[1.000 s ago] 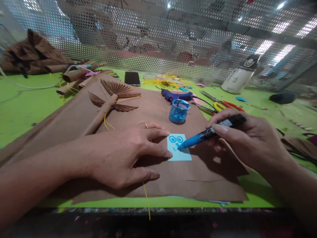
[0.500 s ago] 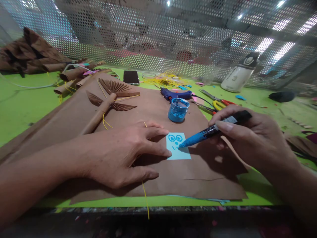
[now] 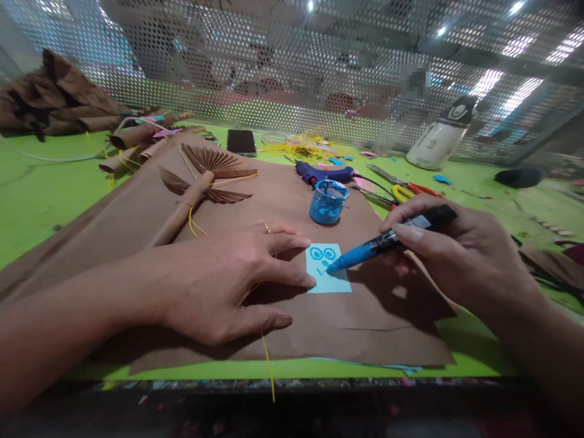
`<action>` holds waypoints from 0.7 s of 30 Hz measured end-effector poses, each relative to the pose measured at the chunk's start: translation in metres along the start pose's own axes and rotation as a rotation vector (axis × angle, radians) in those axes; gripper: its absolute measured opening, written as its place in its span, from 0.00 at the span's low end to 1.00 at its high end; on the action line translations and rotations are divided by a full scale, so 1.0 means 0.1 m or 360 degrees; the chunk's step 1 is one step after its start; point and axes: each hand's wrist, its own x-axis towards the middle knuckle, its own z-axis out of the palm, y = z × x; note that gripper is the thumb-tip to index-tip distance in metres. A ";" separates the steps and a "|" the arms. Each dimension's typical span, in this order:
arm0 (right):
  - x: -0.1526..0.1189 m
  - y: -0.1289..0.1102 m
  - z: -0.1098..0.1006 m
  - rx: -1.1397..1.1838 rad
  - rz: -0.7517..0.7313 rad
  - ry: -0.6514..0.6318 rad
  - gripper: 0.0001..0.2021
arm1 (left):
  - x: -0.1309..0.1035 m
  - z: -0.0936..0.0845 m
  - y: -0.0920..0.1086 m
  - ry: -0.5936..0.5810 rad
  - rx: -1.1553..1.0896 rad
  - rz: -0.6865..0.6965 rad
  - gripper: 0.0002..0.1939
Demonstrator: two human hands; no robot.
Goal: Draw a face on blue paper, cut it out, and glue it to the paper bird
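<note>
My left hand [image 3: 241,277] lies with fingers spread, two fingertips pressing the left edge of a small light-blue paper square [image 3: 335,281]. Blue drawn eyes, a nose and a mouth line show on that square. Between thumb and fingers, my right hand [image 3: 438,249] grips a blue-smeared marker [image 3: 387,243], its tip at the mouth line. Under both lies a sheet of brown paper [image 3: 283,188]. Just beyond the square stands a small jar of blue paint [image 3: 328,204]. A rolled paper stem with pleated fans [image 3: 214,161] rests past my left wrist.
Behind the jar lies a blue glue gun [image 3: 323,174], with scissors [image 3: 401,185] to its right. A phone [image 3: 241,142], yellow strands [image 3: 310,148] and a white bottle [image 3: 438,140] stand along the back by a perforated metal screen [image 3: 274,67]. Brown paper rolls [image 3: 121,161] lie at left.
The marker and my right hand have shifted very slightly to the left, the tip staying at the drawn mouth. My left hand keeps its place on the paper square.
</note>
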 end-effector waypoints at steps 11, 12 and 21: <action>0.00 0.01 -0.01 0.0084 -0.0004 0.0035 0.06 | -0.01 0.00 0.01 0.0025 -0.0021 0.0002 0.16; -0.01 0.01 -0.01 0.0066 -0.0003 0.0033 0.07 | -0.01 0.00 0.01 0.0028 -0.0029 0.0005 0.16; 0.00 0.04 0.00 0.0010 -0.0056 -0.0021 0.07 | 0.01 -0.01 0.00 0.0005 0.0011 0.0038 0.16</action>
